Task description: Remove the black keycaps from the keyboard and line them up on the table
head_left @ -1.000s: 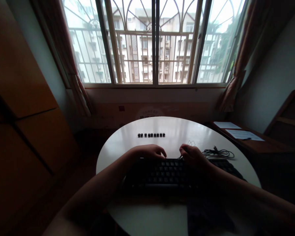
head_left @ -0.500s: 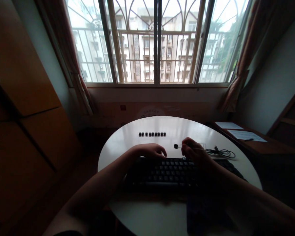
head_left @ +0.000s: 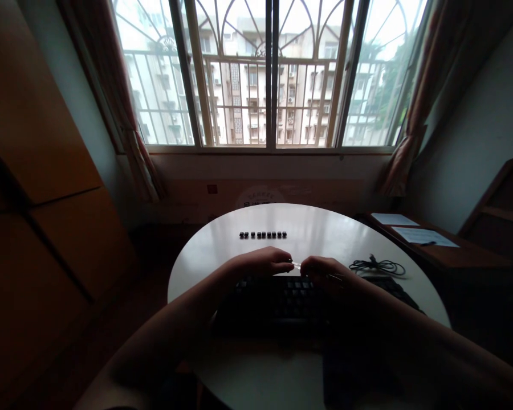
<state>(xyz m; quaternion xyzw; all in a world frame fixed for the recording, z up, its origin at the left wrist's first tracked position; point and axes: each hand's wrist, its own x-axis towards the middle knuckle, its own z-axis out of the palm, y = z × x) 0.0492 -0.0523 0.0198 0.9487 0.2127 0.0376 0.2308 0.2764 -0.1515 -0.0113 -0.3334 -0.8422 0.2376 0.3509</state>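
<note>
My right hand is closed around a wire keycap puller, whose thin light prongs point left above the keyboard. At their tip my left hand pinches a small black keycap, mostly covered by the fingers. Below both hands lies a black keyboard on the white round table, partly hidden by my forearms. Farther back, several black keycaps stand in a row.
A bundled black cable lies right of my right hand, behind the keyboard's right end. A dark mat or pad is near the front edge. Papers and a pen rest on a brown side table at right.
My right hand has brought the puller with its black keycap left and slightly down. My left hand has closed its fingers on the keycap, and the two hands now nearly meet.
</note>
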